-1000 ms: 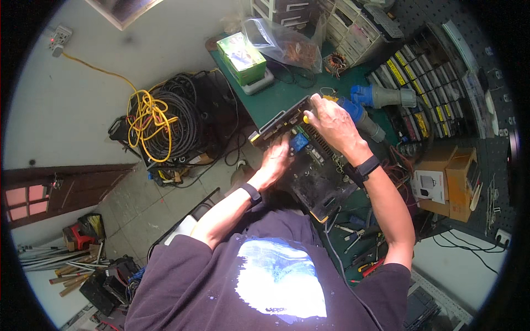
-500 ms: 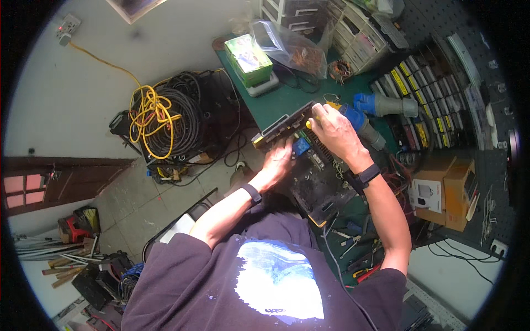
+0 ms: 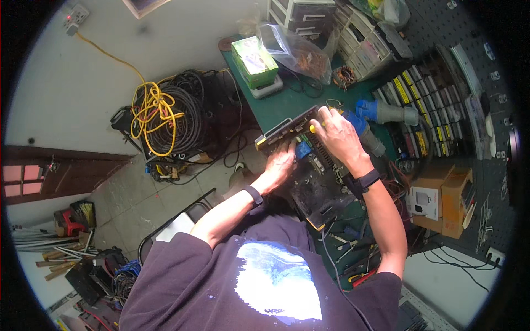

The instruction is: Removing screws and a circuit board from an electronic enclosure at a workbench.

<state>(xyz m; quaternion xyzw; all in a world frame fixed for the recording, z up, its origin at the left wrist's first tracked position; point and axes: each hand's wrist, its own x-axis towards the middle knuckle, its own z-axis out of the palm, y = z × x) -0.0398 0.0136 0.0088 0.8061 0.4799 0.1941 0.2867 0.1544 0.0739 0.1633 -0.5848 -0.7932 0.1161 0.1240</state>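
An opened black electrical machine [image 3: 320, 201] rests on the green bench in front of me, its circuit board, blue component [image 3: 302, 149] and finned part showing. Along its far left end stands a dark panel [image 3: 288, 128] with a handle and a yellow corner. My left hand [image 3: 280, 164] is closed at the panel's inner side, beside the blue component; its fingertips are partly hidden. Near the panel's right end, my right hand [image 3: 339, 135] is closed around what looks like a yellow-handled screwdriver [image 3: 313, 128]. The shaft and tip cannot be seen.
Blue-and-grey industrial plugs [image 3: 386, 112] lie right of the machine. Beyond are a green box [image 3: 254, 62], a plastic bag [image 3: 298, 52] and drawer units [image 3: 364, 44]. Hand tools [image 3: 350, 245] lie nearer me, beside a grey cable [image 3: 331, 259]. Cardboard boxes [image 3: 441, 201] stand at right.
The whole view has shifted slightly. My right hand has turned a little around the yellow handle, and its fingers are placed differently. My left hand stays at the panel.
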